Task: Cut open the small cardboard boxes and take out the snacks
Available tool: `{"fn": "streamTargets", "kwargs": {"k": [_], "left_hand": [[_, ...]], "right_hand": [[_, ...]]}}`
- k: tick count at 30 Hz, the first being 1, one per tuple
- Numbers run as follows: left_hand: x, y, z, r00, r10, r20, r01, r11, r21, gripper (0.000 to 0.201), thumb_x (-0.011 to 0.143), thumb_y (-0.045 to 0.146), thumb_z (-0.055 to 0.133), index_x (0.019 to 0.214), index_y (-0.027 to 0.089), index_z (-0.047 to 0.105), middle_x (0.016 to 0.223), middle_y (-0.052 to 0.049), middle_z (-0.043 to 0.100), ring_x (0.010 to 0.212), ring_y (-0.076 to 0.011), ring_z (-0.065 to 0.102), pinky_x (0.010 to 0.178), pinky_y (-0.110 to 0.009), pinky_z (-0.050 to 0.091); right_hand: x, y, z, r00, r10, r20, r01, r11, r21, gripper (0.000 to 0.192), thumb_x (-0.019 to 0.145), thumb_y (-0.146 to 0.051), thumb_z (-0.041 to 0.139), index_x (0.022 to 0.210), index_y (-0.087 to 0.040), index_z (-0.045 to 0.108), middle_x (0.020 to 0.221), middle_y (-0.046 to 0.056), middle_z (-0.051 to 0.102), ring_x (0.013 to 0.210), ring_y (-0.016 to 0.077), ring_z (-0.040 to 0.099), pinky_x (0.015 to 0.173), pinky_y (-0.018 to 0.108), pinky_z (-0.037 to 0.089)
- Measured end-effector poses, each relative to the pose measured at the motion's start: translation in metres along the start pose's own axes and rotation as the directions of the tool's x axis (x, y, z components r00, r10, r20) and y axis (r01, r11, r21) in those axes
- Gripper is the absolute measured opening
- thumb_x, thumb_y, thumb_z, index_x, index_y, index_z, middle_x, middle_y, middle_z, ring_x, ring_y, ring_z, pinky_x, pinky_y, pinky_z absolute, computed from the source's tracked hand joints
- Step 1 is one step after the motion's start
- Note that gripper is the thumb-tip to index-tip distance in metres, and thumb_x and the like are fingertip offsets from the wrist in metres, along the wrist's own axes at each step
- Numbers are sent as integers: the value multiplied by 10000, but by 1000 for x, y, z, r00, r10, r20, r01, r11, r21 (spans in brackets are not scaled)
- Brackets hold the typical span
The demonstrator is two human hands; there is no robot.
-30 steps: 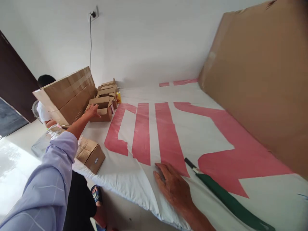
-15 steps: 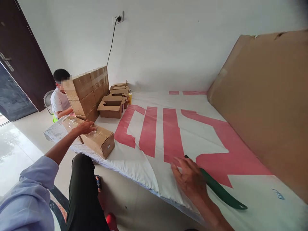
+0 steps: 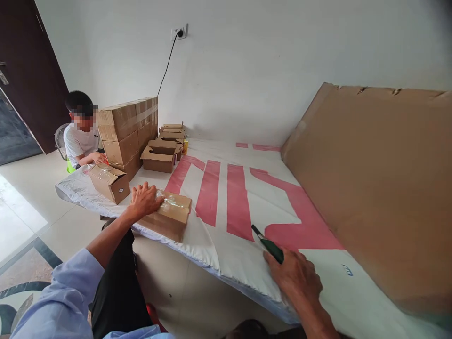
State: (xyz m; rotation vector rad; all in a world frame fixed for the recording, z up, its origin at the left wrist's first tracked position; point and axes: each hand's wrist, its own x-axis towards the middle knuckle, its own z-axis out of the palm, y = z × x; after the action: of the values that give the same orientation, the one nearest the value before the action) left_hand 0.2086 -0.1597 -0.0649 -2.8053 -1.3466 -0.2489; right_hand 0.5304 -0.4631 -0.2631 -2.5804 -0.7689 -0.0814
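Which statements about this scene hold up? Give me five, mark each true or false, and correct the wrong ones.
1. The left hand rests on a taped cardboard box. True.
2. The right hand lies on the large cardboard piece. False: the right hand holds a green tool.
3. An open-topped box stands beside the stacked boxes. True.
4. The black plug hangs loose below the socket. False: the black plug sits in the wall socket.
5. A person in a white shirt is on the left side of the picture. True.

the taped box (image 3: 173, 214) slid right; right hand (image 3: 298, 278) grasped the green tool (image 3: 273, 250)
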Motion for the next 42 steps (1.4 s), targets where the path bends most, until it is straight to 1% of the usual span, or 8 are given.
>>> {"fn": "streamTargets", "kwargs": {"k": [3, 6, 11, 16, 22, 29, 36, 42], "left_hand": [[-11, 1, 2, 992, 119, -34, -123, 968, -218, 339, 998, 345, 573, 1238, 163, 728, 1370, -189, 663, 1244, -381, 657, 1101, -521, 472], [-14, -19, 10, 992, 108, -65, -127, 842, -525, 362, 924, 218, 585, 1250, 175, 737, 1274, -133, 734, 1115, -286, 722, 1046, -410, 530], [-15, -47, 39, 999, 41, 10, -9, 434, -901, 266, 786, 295, 705, 1013, 173, 769, 1262, -102, 769, 911, -211, 726, 762, -303, 563], [-19, -51, 59, 998, -1, 68, 68, 146, -987, 377, 717, 445, 814, 972, 174, 756, 1300, -115, 759, 938, -206, 704, 709, -280, 537], [-26, -51, 60, 992, 18, 124, 123, 30, -992, 387, 711, 434, 848, 972, 175, 730, 1392, -128, 723, 1037, -236, 702, 791, -314, 522], [-32, -50, 55, 984, 105, 143, 143, 9, -990, 354, 736, 411, 816, 998, 204, 701, 1495, -116, 674, 1246, -308, 658, 900, -361, 473], [-30, -49, 53, 976, 147, 162, 162, 10, -987, 346, 700, 385, 777, 973, 200, 674, 1448, -101, 702, 1246, -306, 651, 914, -361, 451], [-25, -47, 58, 970, 166, 175, 177, 0, -984, 347, 655, 283, 710, 991, 198, 700, 1251, -79, 777, 1109, -253, 687, 840, -317, 450]], "right_hand": [[-3, -6, -7, 997, 36, 62, -29, 992, -122, 492, 977, -415, 445, 1202, -95, 744, 1229, 266, 703, 1157, 443, 652, 947, 555, 539], [-3, -10, -11, 998, 55, 24, -53, 995, -88, 466, 974, -374, 397, 1150, -98, 728, 1184, 268, 703, 1144, 426, 653, 939, 548, 535], [0, -30, -23, 994, 11, -110, 33, 919, 392, 491, 928, -606, 415, 1020, -203, 681, 960, 169, 718, 944, 355, 682, 787, 473, 563], [-9, -95, -70, 983, -160, 93, 43, 689, 723, 560, 884, -775, 536, 884, -229, 658, 658, 23, 620, 583, 205, 569, 571, 345, 503], [-17, -178, -120, 832, -507, 226, 184, 636, 749, 542, 933, -715, 585, 1006, -204, 750, 660, 11, 608, 609, 181, 551, 554, 306, 463], [-12, -218, -115, 699, -618, 359, 228, 669, 707, 643, 919, -745, 556, 1134, -177, 768, 647, -3, 589, 636, 194, 576, 594, 323, 468], [-8, -230, -109, 686, -629, 365, 274, 688, 672, 646, 924, -734, 553, 1139, -166, 775, 622, -14, 573, 599, 176, 538, 573, 311, 431], [-12, -218, -93, 794, -549, 260, 207, 648, 733, 623, 908, -780, 577, 977, -188, 755, 610, -8, 583, 560, 164, 515, 520, 295, 417]]}}
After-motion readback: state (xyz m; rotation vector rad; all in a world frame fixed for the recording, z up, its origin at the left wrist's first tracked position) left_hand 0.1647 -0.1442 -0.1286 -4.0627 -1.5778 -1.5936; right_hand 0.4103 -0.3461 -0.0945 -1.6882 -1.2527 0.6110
